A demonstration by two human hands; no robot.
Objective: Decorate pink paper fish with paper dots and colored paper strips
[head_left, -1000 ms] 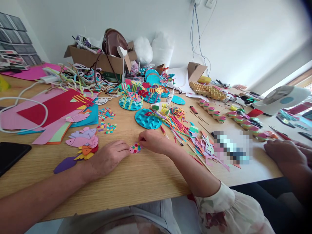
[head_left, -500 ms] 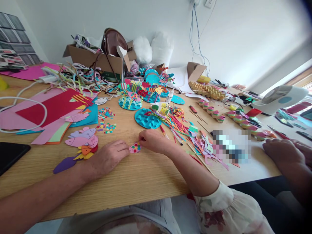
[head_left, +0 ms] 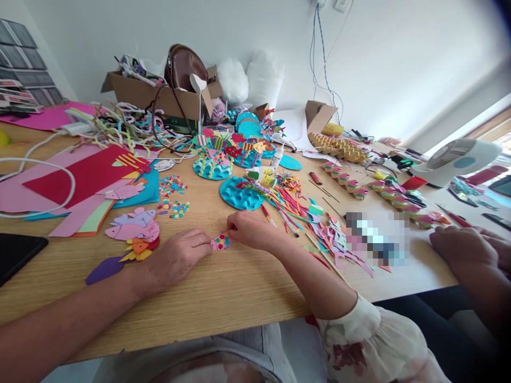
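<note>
A small pink paper fish with coloured dots (head_left: 220, 242) lies on the wooden table between my hands. My left hand (head_left: 181, 258) rests on the table, its fingers together and their tips at the fish's left end. At the fish's right end, my right hand (head_left: 249, 230) pinches its edge between thumb and bent fingers. Loose round paper dots (head_left: 179, 209) lie beyond my left hand, near a pile of cut paper fish (head_left: 133, 230). A turquoise wavy disc (head_left: 240, 193) sits just past my right hand.
Coloured paper strips (head_left: 279, 205) and scraps (head_left: 335, 239) lie right of my right hand. A black phone (head_left: 19, 255) is at the left edge. Another person's hands (head_left: 465, 247) rest at the right. Finished fish decorations (head_left: 213, 165) stand farther back.
</note>
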